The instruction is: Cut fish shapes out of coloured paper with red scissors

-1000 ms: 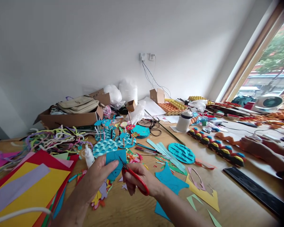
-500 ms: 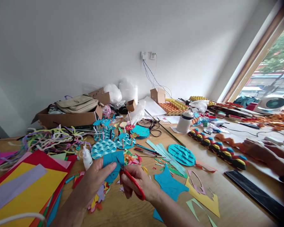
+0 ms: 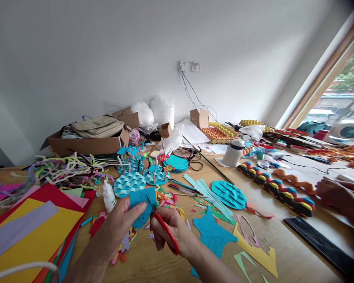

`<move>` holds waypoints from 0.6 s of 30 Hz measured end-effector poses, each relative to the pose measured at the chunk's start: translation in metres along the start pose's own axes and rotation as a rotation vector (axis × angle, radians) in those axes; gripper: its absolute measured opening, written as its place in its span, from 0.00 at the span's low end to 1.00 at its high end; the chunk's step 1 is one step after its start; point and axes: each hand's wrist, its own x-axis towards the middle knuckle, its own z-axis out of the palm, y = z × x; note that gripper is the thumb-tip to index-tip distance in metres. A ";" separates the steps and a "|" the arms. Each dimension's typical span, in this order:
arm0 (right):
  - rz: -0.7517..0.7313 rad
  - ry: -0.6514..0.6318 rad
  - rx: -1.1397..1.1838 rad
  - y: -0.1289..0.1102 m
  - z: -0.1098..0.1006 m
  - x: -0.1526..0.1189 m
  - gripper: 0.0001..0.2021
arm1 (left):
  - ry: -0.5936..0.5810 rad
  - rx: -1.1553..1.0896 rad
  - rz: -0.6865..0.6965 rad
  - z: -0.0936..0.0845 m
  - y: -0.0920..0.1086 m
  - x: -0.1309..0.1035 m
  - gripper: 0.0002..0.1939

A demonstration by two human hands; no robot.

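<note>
A piece of blue paper (image 3: 141,207) with drawn dark outlines is pinched between the thumb and fingers of my left hand (image 3: 125,220). My right hand (image 3: 172,228) grips red-handled scissors (image 3: 168,232), whose blades meet the paper's right edge. Under and around my hands lie small colourful paper scraps (image 3: 124,245). To the right of my right hand rests a larger cut blue sheet (image 3: 214,232). A white glue bottle (image 3: 108,197) stands just behind my left hand.
Coloured sheets (image 3: 61,220) are stacked at the left, below tangled pipe cleaners (image 3: 67,169). Blue wavy discs (image 3: 129,184) stand behind my hands. A white jar (image 3: 233,153), a black strip (image 3: 318,239) and another person's hand (image 3: 333,194) are at the right.
The view has shifted slightly, so the table's right side appears farther right. The scissors remain at the blue paper's edge. The other person's hands at the right have moved a little.
</note>
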 end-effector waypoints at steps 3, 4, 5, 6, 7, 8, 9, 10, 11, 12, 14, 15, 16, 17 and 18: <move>0.005 0.012 -0.017 -0.001 0.000 -0.001 0.23 | -0.010 -0.020 -0.005 0.000 -0.003 0.000 0.08; 0.006 0.013 -0.022 -0.001 0.000 -0.001 0.23 | -0.007 -0.023 -0.009 0.000 -0.004 0.000 0.07; 0.006 0.012 -0.024 -0.001 0.000 -0.001 0.24 | -0.003 -0.026 -0.014 0.001 -0.005 0.000 0.07; 0.004 0.012 -0.023 -0.001 0.001 -0.001 0.24 | 0.000 -0.030 -0.018 0.001 -0.005 0.000 0.07; 0.002 0.012 -0.019 -0.001 0.001 -0.001 0.25 | 0.001 -0.031 -0.019 0.001 -0.006 0.000 0.07; 0.001 0.017 -0.014 -0.001 0.002 -0.001 0.26 | 0.005 -0.024 -0.021 0.001 -0.006 0.000 0.08; 0.004 0.022 -0.009 -0.001 0.002 -0.001 0.27 | 0.016 -0.011 -0.020 0.001 -0.005 0.001 0.08; 0.008 0.026 -0.004 -0.002 0.003 -0.001 0.27 | 0.035 0.006 -0.014 0.001 -0.005 0.001 0.08; 0.011 0.028 0.000 -0.002 0.003 -0.001 0.27 | 0.061 0.023 -0.003 0.000 -0.004 0.001 0.08; 0.012 0.024 0.003 -0.002 0.003 -0.001 0.27 | 0.091 0.037 0.012 -0.001 -0.003 0.001 0.08; 0.013 0.012 0.002 -0.003 0.003 -0.001 0.27 | 0.124 0.056 0.028 -0.002 -0.002 0.002 0.08; 0.013 0.008 0.000 -0.004 0.003 -0.001 0.27 | 0.122 0.059 0.028 -0.003 -0.002 0.003 0.08; 0.014 0.004 0.000 -0.003 0.003 -0.001 0.27 | 0.109 0.059 0.021 -0.003 -0.002 0.003 0.09; 0.015 0.002 0.000 -0.003 0.003 -0.001 0.27 | 0.090 0.056 0.011 -0.003 -0.002 0.004 0.09; 0.016 0.002 0.001 -0.002 0.003 -0.001 0.27 | 0.070 0.049 0.001 -0.003 -0.002 0.004 0.09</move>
